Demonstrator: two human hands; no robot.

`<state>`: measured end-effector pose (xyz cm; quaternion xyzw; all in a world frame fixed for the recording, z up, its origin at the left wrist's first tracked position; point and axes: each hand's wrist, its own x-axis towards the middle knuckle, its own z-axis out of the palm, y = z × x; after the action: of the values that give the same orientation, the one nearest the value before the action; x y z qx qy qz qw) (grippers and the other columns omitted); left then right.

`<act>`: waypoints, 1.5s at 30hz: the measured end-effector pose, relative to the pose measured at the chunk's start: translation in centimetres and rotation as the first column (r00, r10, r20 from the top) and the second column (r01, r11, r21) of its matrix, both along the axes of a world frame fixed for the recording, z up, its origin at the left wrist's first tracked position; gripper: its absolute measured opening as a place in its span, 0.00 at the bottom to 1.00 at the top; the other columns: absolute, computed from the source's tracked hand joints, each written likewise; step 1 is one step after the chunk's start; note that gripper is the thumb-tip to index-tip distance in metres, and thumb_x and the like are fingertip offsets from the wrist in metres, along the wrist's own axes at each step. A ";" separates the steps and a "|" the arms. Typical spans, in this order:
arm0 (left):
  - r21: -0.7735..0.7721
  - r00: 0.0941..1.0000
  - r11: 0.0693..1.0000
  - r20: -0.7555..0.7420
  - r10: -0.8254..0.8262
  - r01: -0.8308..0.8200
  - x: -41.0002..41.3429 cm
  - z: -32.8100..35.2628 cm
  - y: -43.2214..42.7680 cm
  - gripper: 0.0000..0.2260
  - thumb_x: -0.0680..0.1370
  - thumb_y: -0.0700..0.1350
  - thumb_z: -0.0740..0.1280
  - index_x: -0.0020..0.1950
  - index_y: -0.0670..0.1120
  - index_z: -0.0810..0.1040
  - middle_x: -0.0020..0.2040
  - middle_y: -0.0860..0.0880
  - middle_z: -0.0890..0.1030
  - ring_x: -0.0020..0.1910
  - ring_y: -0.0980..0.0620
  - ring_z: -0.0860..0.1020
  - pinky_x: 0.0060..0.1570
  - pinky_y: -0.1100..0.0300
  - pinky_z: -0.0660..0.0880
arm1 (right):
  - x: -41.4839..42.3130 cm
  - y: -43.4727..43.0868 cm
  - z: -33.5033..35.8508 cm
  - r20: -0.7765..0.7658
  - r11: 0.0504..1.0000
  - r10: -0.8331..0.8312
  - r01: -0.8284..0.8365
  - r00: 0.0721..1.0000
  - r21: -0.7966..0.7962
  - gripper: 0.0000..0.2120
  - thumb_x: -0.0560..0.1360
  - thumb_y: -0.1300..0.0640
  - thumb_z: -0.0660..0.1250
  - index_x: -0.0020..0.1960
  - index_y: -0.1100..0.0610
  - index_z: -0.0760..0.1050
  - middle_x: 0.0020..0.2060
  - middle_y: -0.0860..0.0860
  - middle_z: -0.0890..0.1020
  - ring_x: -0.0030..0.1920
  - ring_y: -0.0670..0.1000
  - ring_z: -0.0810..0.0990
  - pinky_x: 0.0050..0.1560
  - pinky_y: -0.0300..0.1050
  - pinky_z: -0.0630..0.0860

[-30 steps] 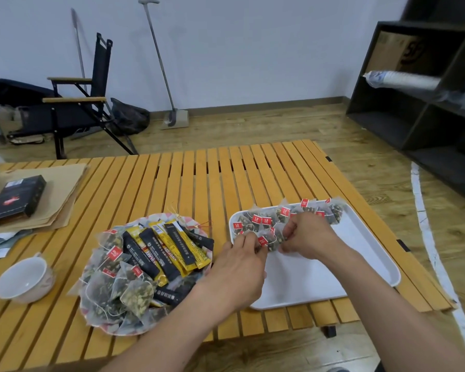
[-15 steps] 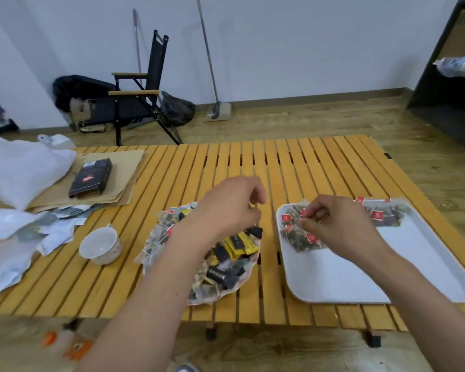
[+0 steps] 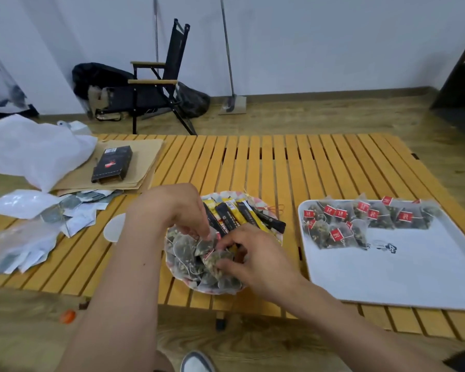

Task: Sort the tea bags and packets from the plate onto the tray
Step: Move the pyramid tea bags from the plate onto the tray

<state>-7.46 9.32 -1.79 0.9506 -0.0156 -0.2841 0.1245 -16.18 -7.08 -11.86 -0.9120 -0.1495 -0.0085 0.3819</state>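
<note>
On the plate [image 3: 173,269] near the tabletop's [image 3: 253,167] front edge, the left hand [image 3: 183,213] pinches the far tea bag [image 3: 205,244]; beside it, the right hand [image 3: 253,253] grips the near tea bag [image 3: 215,261].

Patterned plate [image 3: 211,291] near surface's front edge: mesh pyramid tea bags [image 3: 185,247] heaped on near side, black & yellow stick packets [image 3: 243,216] fanned at far side. White tray [image 3: 387,277] just right of it, w/ red-tagged tea bags [image 3: 360,221] laid along its far-left part.

I sit in a plain, sparsely furnished room: bare white wall [image 3: 320,36], wood-plank floor [image 3: 320,119], a folding chair [image 3: 156,98] and a long-handled mop [image 3: 229,76] beyond my slatted table's [image 3: 279,162] far edge.
</note>
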 end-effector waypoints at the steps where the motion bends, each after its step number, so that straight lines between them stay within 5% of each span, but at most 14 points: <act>1: -0.010 1.000 1.000 0.003 0.000 0.000 0.1 -0.1 -0.2 0.06 0.68 0.46 0.81 0.43 0.48 0.89 0.36 0.52 0.86 0.32 0.59 0.81 0.33 0.63 0.71 | 0.1 0.0 -0.1 0.004 0.999 -0.014 0.014 1.000 0.032 0.07 0.74 0.45 0.74 0.51 0.44 0.82 0.49 0.40 0.79 0.46 0.40 0.78 0.47 0.41 0.77; 8: -0.127 0.988 0.984 0.109 -0.111 0.124 0.3 0.2 -0.1 0.03 0.74 0.43 0.77 0.40 0.50 0.88 0.36 0.49 0.87 0.35 0.56 0.81 0.48 0.53 0.80 | 0.3 -4.9 4.1 -0.172 0.920 -0.160 0.210 0.972 0.331 0.08 0.72 0.48 0.77 0.43 0.51 0.83 0.39 0.43 0.87 0.38 0.40 0.84 0.42 0.39 0.80; 12: -0.312 0.968 0.922 0.175 -0.182 0.230 -0.5 1.5 -1.1 0.01 0.77 0.46 0.75 0.45 0.51 0.85 0.38 0.53 0.87 0.38 0.57 0.85 0.48 0.47 0.80 | -0.2 -11.3 6.8 -0.259 0.870 -0.274 0.354 0.926 0.345 0.14 0.68 0.45 0.77 0.44 0.55 0.83 0.39 0.49 0.87 0.34 0.54 0.79 0.38 0.48 0.76; 15: -0.467 0.960 0.839 0.161 -0.231 0.280 -1.4 1.6 -3.6 0.02 0.80 0.44 0.72 0.50 0.47 0.83 0.42 0.53 0.88 0.41 0.54 0.87 0.46 0.51 0.80 | -1.0 -16.6 7.5 -0.256 0.845 -0.429 0.485 0.866 0.225 0.13 0.69 0.47 0.78 0.43 0.57 0.83 0.37 0.50 0.87 0.36 0.49 0.84 0.37 0.46 0.77; 17: -0.536 0.952 0.788 0.135 -0.274 0.303 -2.0 1.0 -6.0 0.02 0.81 0.43 0.71 0.51 0.44 0.81 0.44 0.50 0.88 0.41 0.51 0.88 0.45 0.53 0.82 | -1.2 -19.8 6.6 -0.242 0.806 -0.556 0.587 0.795 0.074 0.11 0.71 0.49 0.79 0.40 0.56 0.83 0.33 0.50 0.87 0.37 0.54 0.84 0.38 0.51 0.78; 21: -0.571 0.913 0.720 0.154 -0.378 0.395 -3.2 -1.6 -10.8 0.01 0.81 0.42 0.70 0.50 0.45 0.81 0.44 0.51 0.88 0.40 0.51 0.88 0.41 0.53 0.80 | -1.1 -23.9 3.9 -0.245 0.697 -0.715 0.693 0.655 -0.182 0.10 0.71 0.53 0.78 0.39 0.58 0.82 0.35 0.53 0.86 0.39 0.57 0.84 0.37 0.48 0.79; 27: -0.356 0.770 0.685 0.353 -0.531 0.636 -4.4 -5.4 -15.6 0.02 0.80 0.45 0.71 0.50 0.48 0.84 0.44 0.54 0.86 0.40 0.61 0.85 0.45 0.59 0.81 | 0.3 -24.3 1.7 -0.165 0.631 -0.773 0.719 0.612 -0.289 0.14 0.71 0.52 0.75 0.39 0.64 0.82 0.37 0.58 0.86 0.35 0.54 0.80 0.32 0.42 0.70; 30: -0.145 0.665 0.683 0.441 -0.603 0.716 -4.6 -6.8 -16.5 0.05 0.81 0.48 0.68 0.53 0.52 0.84 0.47 0.55 0.86 0.46 0.57 0.81 0.48 0.54 0.79 | 0.7 -23.9 1.6 -0.294 0.695 -0.719 0.637 0.629 -0.334 0.12 0.70 0.54 0.77 0.35 0.62 0.81 0.32 0.56 0.86 0.29 0.51 0.78 0.34 0.45 0.77; 33: -0.016 0.601 0.683 0.491 -0.630 0.730 -4.5 -7.6 -16.7 0.07 0.82 0.51 0.66 0.56 0.55 0.82 0.51 0.56 0.85 0.51 0.55 0.79 0.50 0.51 0.79 | 0.4 -24.8 2.3 -0.385 0.714 -0.698 0.622 0.603 -0.320 0.08 0.69 0.58 0.80 0.41 0.60 0.82 0.36 0.56 0.86 0.35 0.51 0.83 0.39 0.46 0.80; 38: 0.004 0.592 0.701 0.532 -0.605 0.713 -4.6 -8.2 -17.0 0.09 0.83 0.51 0.63 0.59 0.56 0.81 0.54 0.58 0.84 0.54 0.55 0.79 0.50 0.52 0.79 | -0.1 -25.9 2.5 -0.404 0.725 -0.679 0.645 0.613 -0.240 0.09 0.71 0.58 0.79 0.47 0.55 0.81 0.38 0.53 0.85 0.38 0.51 0.84 0.34 0.41 0.75; 42: -0.047 0.601 0.698 0.552 -0.578 0.715 -5.2 -8.0 -17.0 0.14 0.84 0.48 0.57 0.63 0.56 0.79 0.59 0.58 0.81 0.57 0.56 0.79 0.53 0.52 0.79 | 0.1 -25.3 2.4 -0.389 0.801 -0.588 0.579 0.709 -0.154 0.19 0.68 0.63 0.81 0.56 0.51 0.80 0.42 0.50 0.81 0.39 0.50 0.79 0.35 0.42 0.75; 45: -0.057 0.606 0.687 0.528 -0.595 0.724 -5.3 -8.1 -16.8 0.15 0.82 0.53 0.57 0.64 0.56 0.78 0.57 0.58 0.81 0.54 0.56 0.79 0.52 0.52 0.79 | 0.5 -25.1 2.2 -0.309 0.809 -0.587 0.549 0.748 -0.209 0.10 0.71 0.63 0.78 0.47 0.51 0.84 0.40 0.48 0.82 0.37 0.48 0.78 0.33 0.39 0.72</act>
<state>-12.75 -7.50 -9.85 0.8886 -0.4356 -0.0658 0.1277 -15.63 -32.20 -9.64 -0.9183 0.2073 0.0502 0.3334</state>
